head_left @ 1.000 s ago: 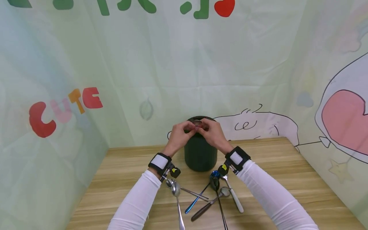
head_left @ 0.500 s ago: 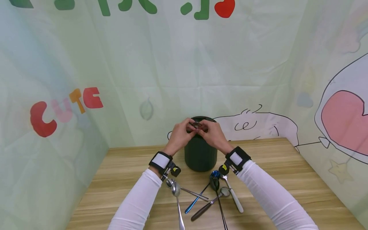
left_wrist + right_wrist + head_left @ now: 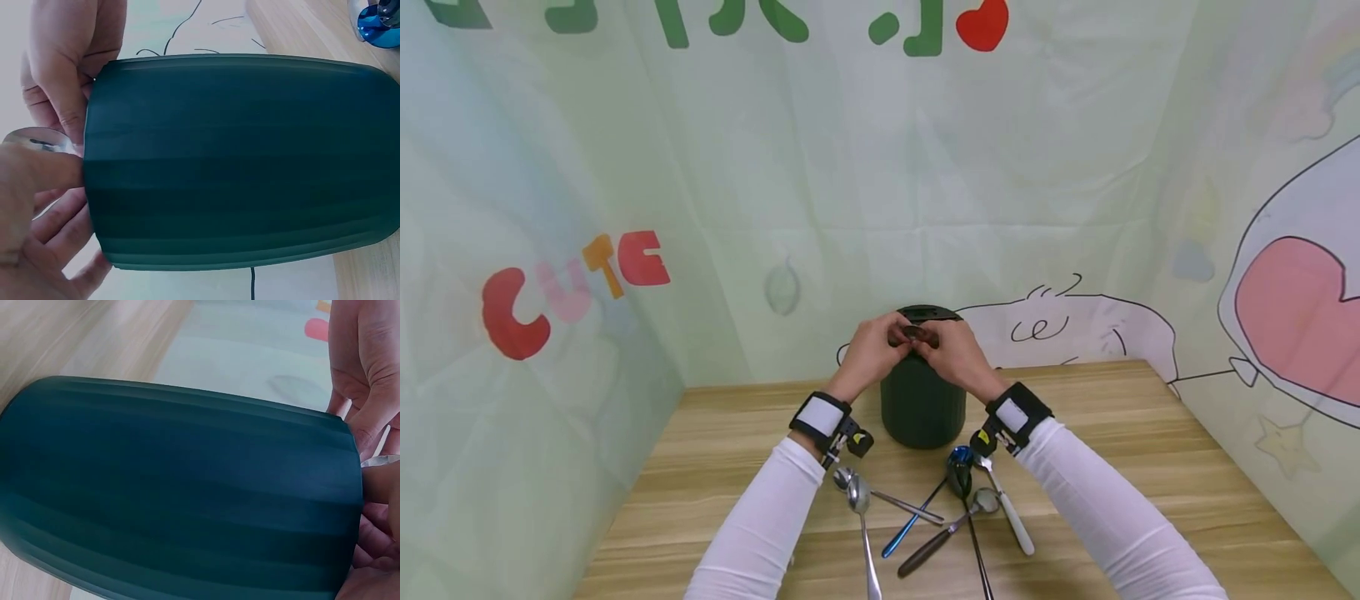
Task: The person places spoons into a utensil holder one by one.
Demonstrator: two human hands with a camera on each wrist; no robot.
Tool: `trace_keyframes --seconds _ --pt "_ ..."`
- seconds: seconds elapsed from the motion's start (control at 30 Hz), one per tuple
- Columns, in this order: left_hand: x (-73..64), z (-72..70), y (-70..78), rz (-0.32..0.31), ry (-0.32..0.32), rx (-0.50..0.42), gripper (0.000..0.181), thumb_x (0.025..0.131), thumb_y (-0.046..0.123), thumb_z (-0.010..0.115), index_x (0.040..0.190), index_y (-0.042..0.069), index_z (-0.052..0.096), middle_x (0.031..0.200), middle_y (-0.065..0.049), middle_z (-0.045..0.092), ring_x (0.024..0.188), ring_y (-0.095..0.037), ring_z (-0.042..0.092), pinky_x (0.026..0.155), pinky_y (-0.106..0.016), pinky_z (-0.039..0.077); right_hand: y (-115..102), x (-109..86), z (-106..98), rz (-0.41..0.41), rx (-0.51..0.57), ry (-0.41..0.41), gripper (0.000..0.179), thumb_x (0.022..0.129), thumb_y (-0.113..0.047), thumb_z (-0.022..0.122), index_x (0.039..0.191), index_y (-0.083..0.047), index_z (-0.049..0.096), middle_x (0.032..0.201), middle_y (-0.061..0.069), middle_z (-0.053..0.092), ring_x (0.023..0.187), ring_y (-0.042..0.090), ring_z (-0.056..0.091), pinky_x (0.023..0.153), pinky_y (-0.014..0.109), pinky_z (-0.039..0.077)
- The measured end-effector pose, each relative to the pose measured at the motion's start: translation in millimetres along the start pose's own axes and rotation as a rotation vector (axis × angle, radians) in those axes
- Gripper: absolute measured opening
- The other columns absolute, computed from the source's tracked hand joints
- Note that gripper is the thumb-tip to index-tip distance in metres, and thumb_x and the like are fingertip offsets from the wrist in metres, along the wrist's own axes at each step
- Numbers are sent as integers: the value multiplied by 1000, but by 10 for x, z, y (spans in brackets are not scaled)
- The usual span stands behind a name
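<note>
A dark green ribbed container (image 3: 922, 408) stands upright toward the back of the table. My left hand (image 3: 867, 357) and right hand (image 3: 958, 354) meet at its near rim, thumbs toward me. Between their fingertips is a silver spoon (image 3: 913, 332), pinched from both sides; its bowl also shows in the left wrist view as a shiny oval (image 3: 39, 137). Fingers and rim hide its handle. In the right wrist view only a sliver of the spoon (image 3: 382, 460) appears beside the fingers. The container fills most of both wrist views.
Nearer me on the wooden table (image 3: 1105, 467) lie several loose utensils: a silver spoon (image 3: 859, 496), a blue spoon (image 3: 913, 521), a black spoon (image 3: 959, 479), a brown-handled spoon (image 3: 928, 552) and a white-handled utensil (image 3: 1015, 525). A printed cloth (image 3: 850, 167) hangs behind.
The spoon's bowl sits slightly lower and looks darker between the fingers. Both hands stay at the rim with small finger shifts. The head view has tilted slightly.
</note>
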State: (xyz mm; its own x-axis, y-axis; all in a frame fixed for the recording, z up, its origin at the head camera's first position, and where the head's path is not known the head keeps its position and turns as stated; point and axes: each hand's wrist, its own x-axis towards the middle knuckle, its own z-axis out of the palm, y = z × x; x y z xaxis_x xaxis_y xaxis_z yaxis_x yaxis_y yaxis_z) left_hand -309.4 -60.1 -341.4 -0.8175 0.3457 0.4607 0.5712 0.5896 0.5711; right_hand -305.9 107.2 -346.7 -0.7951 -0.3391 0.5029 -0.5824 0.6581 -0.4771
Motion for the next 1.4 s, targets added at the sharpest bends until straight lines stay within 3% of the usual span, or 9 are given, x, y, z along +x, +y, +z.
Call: trace_keyframes --seconds 0.53,0.8,0.93,1.03,1.13,1.23,1.4 --pt "-46 -12 26 -24 -30 -64 19 83 5 65 100 12 59 92 1 62 84 -11 57 77 -33 49 0 -15 13 30 38 -2 11 83 -12 67 94 -10 68 88 0 67 77 8 60 68 30 53" --pt "-85 -44 44 9 -38 -68 26 84 12 67 109 11 59 105 -3 62 97 -13 56 85 -35 47 -41 -55 -49 62 79 -13 19 83 -12 67 102 -9 65 96 3 67 84 10 61 74 31 52" --pt "-112 -80 63 28 -34 -67 31 84 14 67 114 12 58 111 -5 61 104 -15 53 89 -39 45 -78 -70 -99 36 104 10 19 83 -11 66 102 -8 64 96 4 66 82 10 61 72 29 53" --pt "-120 -121 70 56 9 -68 34 84 14 66 116 11 57 114 -7 59 106 -19 52 89 -43 44 -116 -64 -150 -13 111 42 17 84 -9 66 101 -7 64 94 4 66 79 8 61 70 27 53" --pt "-137 -182 92 100 74 -66 38 85 15 64 121 10 54 126 -8 53 115 -21 47 93 -46 41 -174 -73 -224 -84 101 98 18 84 -11 66 101 -7 64 97 5 65 83 11 61 71 31 54" --pt "-163 -259 139 135 111 -53 47 88 20 61 132 15 45 141 -6 38 127 -19 34 99 -48 36 -226 -90 -302 -162 61 170 24 84 -17 67 106 -10 62 114 6 59 99 17 57 80 39 51" --pt "-245 -390 248 128 102 5 72 88 41 58 146 25 19 153 -2 11 136 -20 11 100 -60 27 -306 -120 -418 -243 -31 251 57 81 -39 67 131 -18 48 145 7 30 132 25 23 97 58 32"
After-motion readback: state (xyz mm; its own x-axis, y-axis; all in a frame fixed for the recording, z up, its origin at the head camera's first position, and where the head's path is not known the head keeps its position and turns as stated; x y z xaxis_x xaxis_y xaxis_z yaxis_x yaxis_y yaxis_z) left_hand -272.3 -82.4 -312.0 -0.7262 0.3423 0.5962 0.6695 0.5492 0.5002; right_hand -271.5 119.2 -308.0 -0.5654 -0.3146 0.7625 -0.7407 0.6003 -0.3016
